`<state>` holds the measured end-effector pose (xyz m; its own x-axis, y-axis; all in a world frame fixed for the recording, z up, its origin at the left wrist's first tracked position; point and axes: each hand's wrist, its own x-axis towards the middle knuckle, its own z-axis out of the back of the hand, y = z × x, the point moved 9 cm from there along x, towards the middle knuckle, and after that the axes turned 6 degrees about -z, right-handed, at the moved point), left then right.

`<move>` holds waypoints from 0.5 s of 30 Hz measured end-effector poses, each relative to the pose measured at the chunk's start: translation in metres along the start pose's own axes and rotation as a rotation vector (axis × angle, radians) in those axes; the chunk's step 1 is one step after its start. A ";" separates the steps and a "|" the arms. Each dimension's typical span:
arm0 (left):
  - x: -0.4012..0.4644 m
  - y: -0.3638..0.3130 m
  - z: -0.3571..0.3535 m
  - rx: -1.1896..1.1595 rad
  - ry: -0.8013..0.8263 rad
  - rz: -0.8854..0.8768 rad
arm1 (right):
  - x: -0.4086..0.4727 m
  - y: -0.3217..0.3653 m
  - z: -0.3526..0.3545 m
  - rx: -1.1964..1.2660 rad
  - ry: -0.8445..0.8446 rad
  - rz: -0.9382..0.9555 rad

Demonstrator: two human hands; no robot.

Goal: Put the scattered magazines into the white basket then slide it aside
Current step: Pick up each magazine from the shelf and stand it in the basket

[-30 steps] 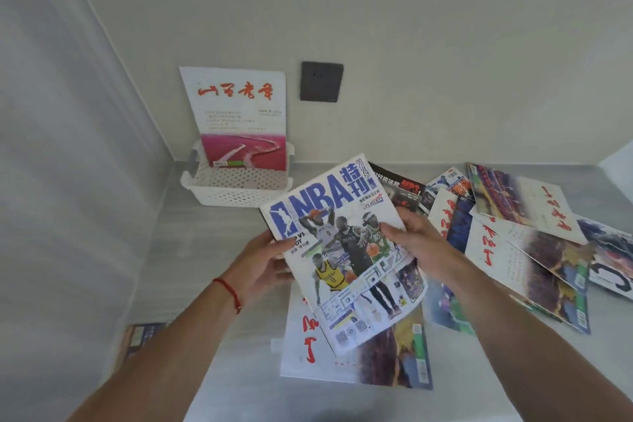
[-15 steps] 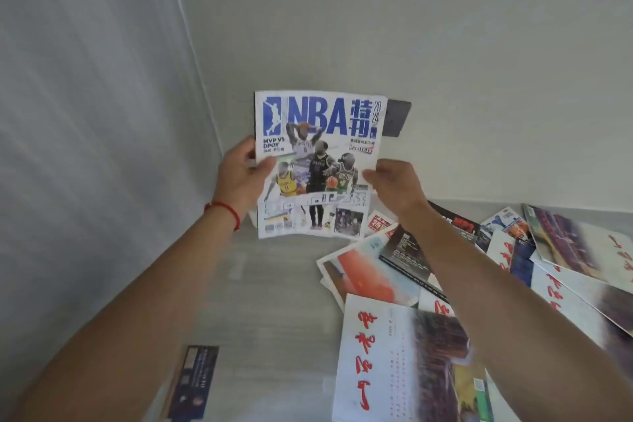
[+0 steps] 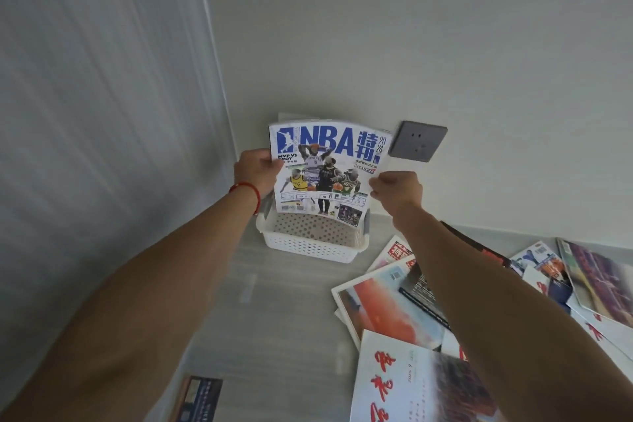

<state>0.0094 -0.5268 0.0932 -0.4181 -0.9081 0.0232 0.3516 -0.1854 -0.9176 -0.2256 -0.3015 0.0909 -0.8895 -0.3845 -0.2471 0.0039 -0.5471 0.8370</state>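
Observation:
I hold the NBA magazine upright over the white perforated basket, its lower edge dipping inside at the back. My left hand grips its left edge; my right hand pinches its right edge. Behind it the top of another magazine peeks out against the wall. Several scattered magazines lie on the grey table to the right, among them a red-and-white one and a white one with red characters.
The basket stands in the table's back left corner against the beige wall. A grey wall socket sits just right of the magazine. A small dark booklet lies at the front left. A white panel closes the left side.
I carried the NBA magazine from above the table's middle up and back to the basket, turning it upright; now its lower edge is in the basket. The view moved closer to the corner.

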 end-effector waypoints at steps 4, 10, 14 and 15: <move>0.007 0.027 -0.008 -0.081 0.002 0.064 | 0.005 -0.009 -0.012 0.009 -0.010 -0.020; 0.020 0.041 -0.015 -0.068 -0.039 0.067 | 0.023 -0.015 -0.024 0.002 -0.028 -0.030; 0.025 0.047 -0.018 -0.091 -0.061 0.088 | 0.028 -0.022 -0.033 -0.004 -0.018 -0.005; 0.026 0.048 -0.018 -0.095 -0.070 0.091 | 0.030 -0.022 -0.034 -0.013 -0.016 0.011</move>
<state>0.0003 -0.5527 0.0426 -0.3279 -0.9440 -0.0371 0.3029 -0.0679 -0.9506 -0.2369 -0.3258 0.0485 -0.8966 -0.3786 -0.2296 0.0199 -0.5524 0.8334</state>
